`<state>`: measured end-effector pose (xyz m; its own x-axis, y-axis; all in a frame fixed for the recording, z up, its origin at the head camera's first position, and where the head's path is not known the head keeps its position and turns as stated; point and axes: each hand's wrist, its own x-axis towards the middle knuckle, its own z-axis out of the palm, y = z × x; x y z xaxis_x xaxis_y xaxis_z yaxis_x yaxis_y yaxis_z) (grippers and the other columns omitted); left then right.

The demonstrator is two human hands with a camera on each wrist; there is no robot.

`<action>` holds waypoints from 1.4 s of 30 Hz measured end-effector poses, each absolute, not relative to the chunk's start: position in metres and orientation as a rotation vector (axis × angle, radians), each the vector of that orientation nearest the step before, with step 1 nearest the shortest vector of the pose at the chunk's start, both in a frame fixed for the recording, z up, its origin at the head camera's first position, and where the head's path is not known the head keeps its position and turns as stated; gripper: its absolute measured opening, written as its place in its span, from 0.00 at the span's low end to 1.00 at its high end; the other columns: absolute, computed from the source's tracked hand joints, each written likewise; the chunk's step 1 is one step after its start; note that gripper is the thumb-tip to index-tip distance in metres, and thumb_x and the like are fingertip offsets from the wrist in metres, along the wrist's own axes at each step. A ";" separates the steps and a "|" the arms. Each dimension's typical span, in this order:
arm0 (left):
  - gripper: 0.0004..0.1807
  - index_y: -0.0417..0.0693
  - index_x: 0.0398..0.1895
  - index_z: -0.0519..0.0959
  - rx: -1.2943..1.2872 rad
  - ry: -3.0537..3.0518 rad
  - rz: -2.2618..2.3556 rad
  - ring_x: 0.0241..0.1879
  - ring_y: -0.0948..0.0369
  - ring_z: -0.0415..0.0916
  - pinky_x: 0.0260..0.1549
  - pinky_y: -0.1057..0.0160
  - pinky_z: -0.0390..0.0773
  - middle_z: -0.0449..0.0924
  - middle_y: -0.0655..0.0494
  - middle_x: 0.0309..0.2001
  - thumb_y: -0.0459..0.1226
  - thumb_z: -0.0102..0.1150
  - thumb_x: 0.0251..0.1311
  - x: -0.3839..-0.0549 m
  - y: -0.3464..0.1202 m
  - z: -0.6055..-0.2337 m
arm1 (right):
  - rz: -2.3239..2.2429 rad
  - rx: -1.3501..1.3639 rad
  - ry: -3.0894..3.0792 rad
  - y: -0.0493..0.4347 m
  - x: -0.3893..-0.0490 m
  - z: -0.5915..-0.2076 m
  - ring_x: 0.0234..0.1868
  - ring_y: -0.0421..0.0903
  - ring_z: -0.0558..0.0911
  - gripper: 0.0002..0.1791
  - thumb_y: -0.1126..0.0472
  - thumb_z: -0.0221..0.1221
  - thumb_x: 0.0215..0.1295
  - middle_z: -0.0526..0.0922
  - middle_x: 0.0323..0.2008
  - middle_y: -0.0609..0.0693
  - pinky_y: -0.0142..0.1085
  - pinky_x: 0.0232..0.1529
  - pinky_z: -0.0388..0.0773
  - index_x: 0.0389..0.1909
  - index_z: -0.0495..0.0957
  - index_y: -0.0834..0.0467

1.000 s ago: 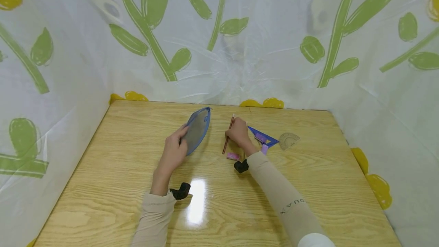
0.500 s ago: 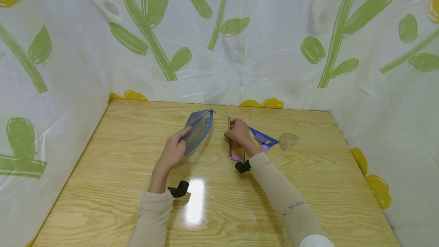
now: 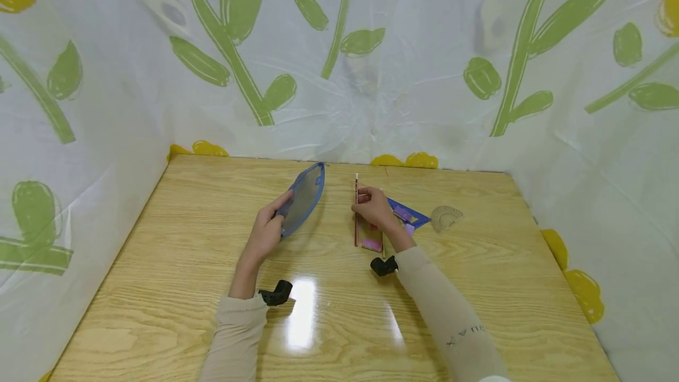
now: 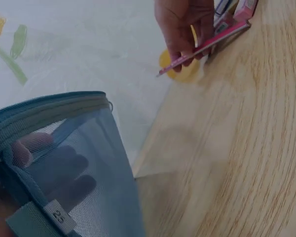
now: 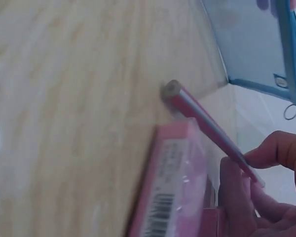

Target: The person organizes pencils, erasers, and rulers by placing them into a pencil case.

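Note:
My left hand (image 3: 265, 234) grips a blue mesh zip pouch (image 3: 303, 202) by its near side; its fingers show through the mesh in the left wrist view, beside a tag (image 4: 60, 216) marked 25. To the right, my right hand (image 3: 378, 208) pinches a red pencil (image 3: 356, 231) between thumb and fingers, its white end pointing away from me. Just under that hand lies a pink boxed eraser (image 3: 372, 244), its barcode facing the camera in the right wrist view. A thin yellowish stick (image 3: 384, 246) lies alongside, partly hidden by the hand.
Right of the right hand lie a blue set square (image 3: 421, 220), purple blocks (image 3: 404, 213) and a clear protractor (image 3: 447, 218). The wooden table (image 3: 170, 287) meets flower-printed sheeting (image 3: 414, 105) at its back and sides.
The red pencil has turned from slanted to nearly straight away from me in the right hand. The right hand has shifted slightly right, and the pouch has tilted a little.

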<state>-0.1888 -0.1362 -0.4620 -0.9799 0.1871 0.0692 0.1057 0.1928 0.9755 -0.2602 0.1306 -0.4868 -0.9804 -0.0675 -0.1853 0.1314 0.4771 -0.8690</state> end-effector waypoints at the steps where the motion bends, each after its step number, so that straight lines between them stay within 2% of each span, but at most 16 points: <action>1: 0.35 0.37 0.78 0.57 0.292 2.359 1.964 0.79 0.47 0.50 0.54 0.51 0.61 0.55 0.39 0.78 0.23 0.29 0.66 -0.189 -0.136 -0.462 | -1.526 0.044 2.529 0.131 -0.259 -0.487 0.54 0.56 0.81 0.28 0.65 0.63 0.65 0.81 0.52 0.62 0.44 0.50 0.82 0.65 0.73 0.66; 3: 0.36 0.37 0.79 0.57 0.288 2.338 2.004 0.78 0.46 0.50 0.55 0.51 0.61 0.55 0.39 0.78 0.22 0.28 0.65 -0.189 -0.137 -0.462 | -1.548 0.029 2.524 0.131 -0.257 -0.488 0.55 0.57 0.81 0.28 0.66 0.63 0.65 0.81 0.52 0.62 0.42 0.48 0.83 0.66 0.72 0.66; 6: 0.36 0.36 0.78 0.57 0.291 2.309 2.057 0.78 0.46 0.51 0.64 0.50 0.63 0.55 0.39 0.78 0.21 0.28 0.64 -0.189 -0.136 -0.463 | -1.597 -0.023 2.511 0.131 -0.254 -0.491 0.55 0.58 0.82 0.28 0.67 0.61 0.66 0.79 0.53 0.64 0.39 0.46 0.83 0.67 0.71 0.67; 7: 0.36 0.36 0.78 0.56 0.292 2.298 2.072 0.79 0.47 0.48 0.66 0.51 0.60 0.55 0.39 0.78 0.21 0.28 0.63 -0.190 -0.136 -0.464 | -1.621 -0.045 2.503 0.131 -0.253 -0.492 0.54 0.58 0.82 0.29 0.68 0.60 0.66 0.79 0.53 0.64 0.39 0.44 0.84 0.68 0.70 0.67; 13: 0.36 0.36 0.78 0.57 0.282 2.237 2.136 0.81 0.47 0.43 0.62 0.50 0.59 0.54 0.39 0.79 0.21 0.28 0.63 -0.188 -0.134 -0.466 | -1.834 -0.138 2.392 0.129 -0.248 -0.495 0.48 0.62 0.84 0.31 0.71 0.57 0.66 0.75 0.54 0.66 0.35 0.37 0.86 0.71 0.66 0.68; 18: 0.37 0.36 0.78 0.58 0.248 2.216 2.164 0.79 0.44 0.50 0.75 0.44 0.56 0.57 0.39 0.77 0.22 0.29 0.62 -0.187 -0.132 -0.467 | -1.981 -0.144 2.302 0.125 -0.243 -0.496 0.45 0.66 0.84 0.33 0.72 0.56 0.65 0.73 0.56 0.69 0.37 0.33 0.87 0.73 0.64 0.66; 22: 0.36 0.34 0.78 0.57 0.248 2.210 2.185 0.77 0.44 0.55 0.75 0.41 0.56 0.58 0.39 0.77 0.22 0.28 0.63 -0.186 -0.131 -0.469 | -2.057 -0.137 2.306 0.122 -0.237 -0.493 0.44 0.63 0.84 0.33 0.72 0.56 0.66 0.73 0.55 0.68 0.39 0.34 0.88 0.73 0.65 0.63; 29: 0.35 0.34 0.77 0.59 0.239 2.209 2.218 0.76 0.45 0.59 0.72 0.45 0.63 0.60 0.39 0.76 0.22 0.29 0.64 -0.184 -0.128 -0.470 | -2.225 -0.167 2.258 0.118 -0.230 -0.487 0.44 0.65 0.83 0.28 0.74 0.55 0.69 0.72 0.56 0.71 0.35 0.34 0.88 0.70 0.68 0.60; 31: 0.34 0.35 0.77 0.59 0.227 2.220 2.216 0.75 0.46 0.60 0.65 0.48 0.67 0.61 0.40 0.76 0.23 0.30 0.66 -0.183 -0.127 -0.469 | -2.255 -0.166 2.247 0.117 -0.229 -0.485 0.42 0.59 0.84 0.27 0.73 0.54 0.70 0.71 0.55 0.70 0.34 0.34 0.88 0.69 0.69 0.60; 34: 0.33 0.36 0.77 0.60 0.220 2.233 2.220 0.75 0.47 0.61 0.56 0.49 0.65 0.61 0.41 0.76 0.24 0.31 0.68 -0.181 -0.126 -0.468 | -2.294 -0.163 2.237 0.116 -0.227 -0.479 0.39 0.47 0.84 0.27 0.73 0.54 0.71 0.72 0.55 0.68 0.34 0.35 0.88 0.70 0.68 0.61; 37: 0.31 0.35 0.77 0.60 0.240 2.243 2.233 0.75 0.45 0.61 0.66 0.48 0.68 0.62 0.40 0.75 0.24 0.30 0.69 -0.180 -0.125 -0.468 | -2.339 -0.186 2.223 0.114 -0.225 -0.473 0.36 0.41 0.83 0.27 0.74 0.53 0.70 0.72 0.54 0.66 0.36 0.35 0.88 0.70 0.67 0.64; 39: 0.31 0.33 0.76 0.60 0.257 2.238 2.250 0.75 0.44 0.60 0.73 0.45 0.63 0.61 0.38 0.75 0.24 0.29 0.69 -0.180 -0.125 -0.469 | -2.371 -0.215 2.212 0.113 -0.225 -0.470 0.36 0.40 0.83 0.27 0.75 0.53 0.70 0.73 0.53 0.66 0.36 0.34 0.89 0.70 0.66 0.66; 42: 0.31 0.32 0.76 0.59 0.277 2.230 2.269 0.75 0.42 0.60 0.74 0.43 0.62 0.60 0.36 0.75 0.23 0.29 0.70 -0.180 -0.124 -0.470 | -2.421 -0.277 2.204 0.110 -0.224 -0.466 0.37 0.42 0.83 0.26 0.77 0.53 0.70 0.72 0.51 0.67 0.36 0.34 0.89 0.69 0.67 0.67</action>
